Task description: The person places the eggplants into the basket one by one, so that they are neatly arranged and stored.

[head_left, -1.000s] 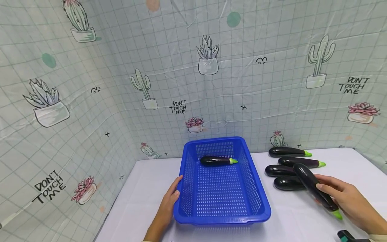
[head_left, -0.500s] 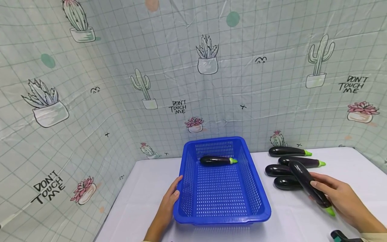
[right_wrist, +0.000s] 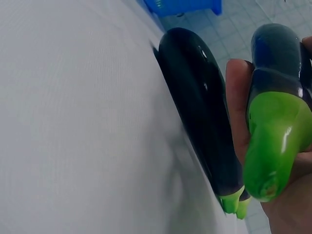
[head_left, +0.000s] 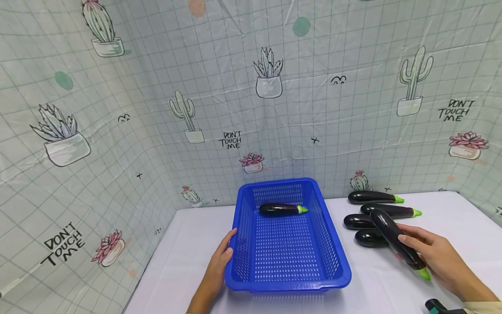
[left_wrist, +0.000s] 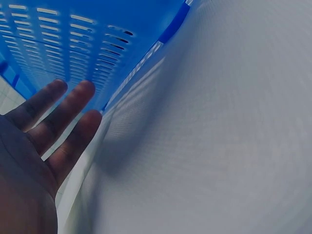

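Note:
My right hand [head_left: 437,255] grips a glossy dark eggplant [head_left: 386,229] with a green stem end, thumb on its upper side. The eggplant slants over others lying on the white table, its stem toward me. In the right wrist view the green cap [right_wrist: 273,141] faces the camera, and another eggplant [right_wrist: 197,107] lies on the cloth below. At the left side of a blue perforated basket [head_left: 288,286], my left hand [head_left: 215,264] touches the rim. Its three visible fingers [left_wrist: 73,114] are extended along the outer wall in the left wrist view. One eggplant [head_left: 279,209] lies inside, near the far end.
Several eggplants [head_left: 370,197] lie in a loose column right of the basket, partly covered by the held one. A black object with a green patch [head_left: 439,306] shows at the lower right edge. A patterned cloth wall [head_left: 290,131] stands right behind the table.
My right hand has moved a little to the left with the eggplant, which covers more of the lower ones. The left hand and basket stay in place.

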The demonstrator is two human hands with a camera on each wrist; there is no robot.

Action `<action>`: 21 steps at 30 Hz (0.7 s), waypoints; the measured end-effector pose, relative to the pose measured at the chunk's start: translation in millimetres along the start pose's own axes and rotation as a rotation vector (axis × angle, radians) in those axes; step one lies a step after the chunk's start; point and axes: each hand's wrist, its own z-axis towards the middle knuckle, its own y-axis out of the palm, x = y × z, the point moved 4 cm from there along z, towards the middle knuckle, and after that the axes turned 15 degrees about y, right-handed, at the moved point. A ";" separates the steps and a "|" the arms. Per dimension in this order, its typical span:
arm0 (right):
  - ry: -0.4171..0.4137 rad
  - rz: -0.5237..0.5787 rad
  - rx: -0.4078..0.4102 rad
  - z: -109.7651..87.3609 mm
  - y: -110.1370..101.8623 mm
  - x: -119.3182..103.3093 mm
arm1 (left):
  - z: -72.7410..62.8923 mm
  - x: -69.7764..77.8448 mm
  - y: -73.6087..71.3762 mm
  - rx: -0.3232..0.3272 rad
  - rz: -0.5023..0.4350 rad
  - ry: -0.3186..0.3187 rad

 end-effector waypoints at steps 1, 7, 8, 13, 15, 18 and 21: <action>0.011 -0.031 0.011 -0.2 1.2 -1.1 | -0.2 0.1 -0.1 0.000 0.001 0.000; 0.016 -0.094 0.015 -4.3 11.4 -9.0 | -0.6 1.7 0.1 -0.001 0.006 -0.004; 0.010 -0.092 0.010 -5.1 13.3 -10.2 | -0.7 2.1 0.2 -0.002 0.007 -0.007; -0.036 -0.083 -0.012 -9.2 22.8 -16.9 | -1.2 2.6 0.4 -0.003 0.010 -0.010; -0.046 -0.090 -0.019 -10.9 26.6 -19.5 | -1.1 2.3 0.4 -0.003 0.013 -0.011; -0.051 -0.104 -0.030 -12.9 31.2 -22.5 | -0.8 2.3 0.6 0.001 0.013 -0.022; -0.062 -0.101 -0.035 -14.1 33.9 -24.6 | -0.7 2.4 0.9 0.005 0.008 -0.032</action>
